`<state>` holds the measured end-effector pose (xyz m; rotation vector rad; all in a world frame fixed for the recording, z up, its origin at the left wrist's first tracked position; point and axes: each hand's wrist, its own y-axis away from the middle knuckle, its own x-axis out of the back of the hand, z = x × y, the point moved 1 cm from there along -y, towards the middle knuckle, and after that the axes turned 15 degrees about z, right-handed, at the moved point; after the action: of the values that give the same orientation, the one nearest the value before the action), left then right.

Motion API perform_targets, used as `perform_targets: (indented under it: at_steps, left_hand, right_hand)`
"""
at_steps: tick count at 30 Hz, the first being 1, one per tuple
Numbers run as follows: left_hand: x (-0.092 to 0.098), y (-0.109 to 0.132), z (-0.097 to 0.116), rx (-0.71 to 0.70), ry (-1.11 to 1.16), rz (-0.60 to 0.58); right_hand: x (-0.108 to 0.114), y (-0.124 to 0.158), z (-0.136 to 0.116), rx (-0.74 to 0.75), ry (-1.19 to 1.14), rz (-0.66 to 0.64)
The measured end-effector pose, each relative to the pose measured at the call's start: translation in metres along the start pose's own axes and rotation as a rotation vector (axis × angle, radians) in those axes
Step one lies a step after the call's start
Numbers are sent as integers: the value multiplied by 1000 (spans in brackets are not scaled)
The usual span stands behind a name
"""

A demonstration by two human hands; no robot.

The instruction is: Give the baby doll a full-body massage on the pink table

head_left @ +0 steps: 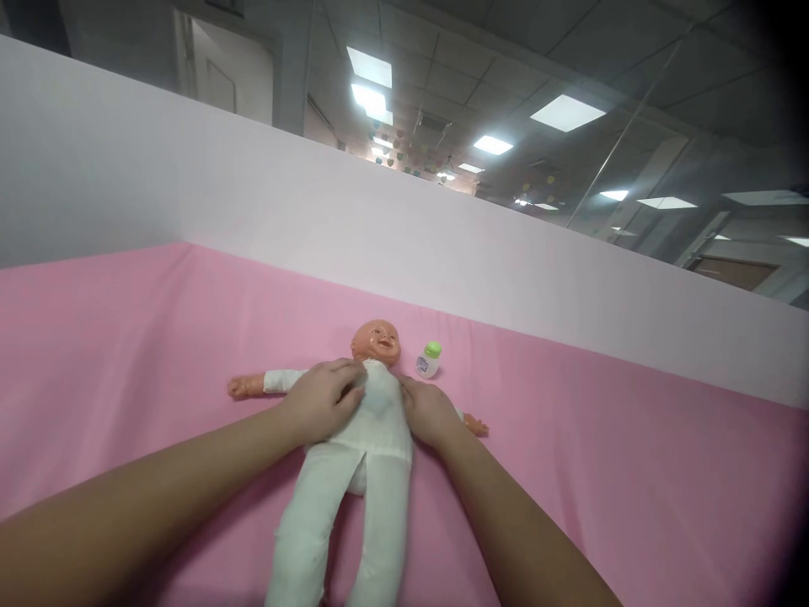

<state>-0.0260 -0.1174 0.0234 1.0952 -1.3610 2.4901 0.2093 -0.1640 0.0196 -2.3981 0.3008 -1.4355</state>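
Note:
A baby doll (372,438) in a white cloth body lies on its back on the pink sheet (126,354), head away from me. My left hand (319,396) rests flat on the doll's chest and its left-side shoulder, fingers stretched toward the neck. My right hand (426,411) lies against the doll's other side near its shoulder, fingers extended along the torso. Neither hand holds anything. A small white bottle with a green cap (429,360) stands just right of the doll's head.
A pale pink-white wall panel (442,244) rises behind the sheet, along its far edge. Above it are ceiling lights and a glass partition. The pink surface stretches wide to the left and right of the doll.

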Motion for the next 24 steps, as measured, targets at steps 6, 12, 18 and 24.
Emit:
perform_targets:
  at_steps: [6, 12, 18, 24]
  left_hand:
    - [11, 14, 40, -245, 314, -84]
    - [18, 21, 72, -453, 549, -373]
    - [10, 16, 63, -387, 278, -404]
    - [1, 6, 30, -255, 93, -306]
  right_hand:
    - [-7, -2, 2, -73, 177, -49]
    - [-13, -7, 1, -58, 213, -36]
    - [-10, -6, 0, -42, 222, -114]
    - [-8, -3, 1, -21, 179, -83]
